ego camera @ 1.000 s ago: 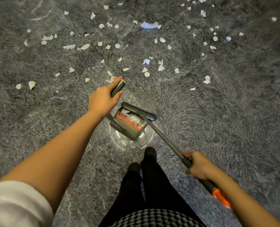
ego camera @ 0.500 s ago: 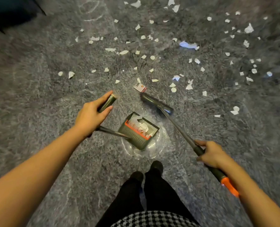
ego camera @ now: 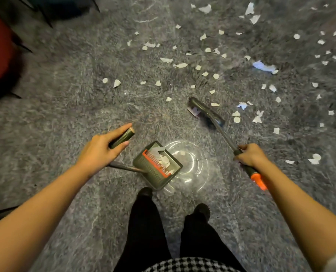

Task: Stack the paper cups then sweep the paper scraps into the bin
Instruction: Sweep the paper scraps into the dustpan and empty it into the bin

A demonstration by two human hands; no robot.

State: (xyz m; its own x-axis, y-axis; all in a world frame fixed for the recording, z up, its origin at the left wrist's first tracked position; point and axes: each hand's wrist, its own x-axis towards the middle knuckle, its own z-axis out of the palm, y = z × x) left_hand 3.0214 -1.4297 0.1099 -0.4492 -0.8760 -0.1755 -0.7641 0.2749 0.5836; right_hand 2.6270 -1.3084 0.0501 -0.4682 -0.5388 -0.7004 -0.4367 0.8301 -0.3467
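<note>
While the left hand (ego camera: 102, 148) curls round the handle of the dustpan (ego camera: 155, 173), which sits on the floor (ego camera: 65, 118) holding a few paper scraps (ego camera: 164, 160), the right hand (ego camera: 250, 157) grips the broom (ego camera: 208, 112) shaft. Many more scraps lie scattered beyond the broom head

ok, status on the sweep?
Left hand grips dustpan handle, right hand grips broom handle. Dustpan holds a few scraps. Many paper scraps on floor beyond broom head.
</note>
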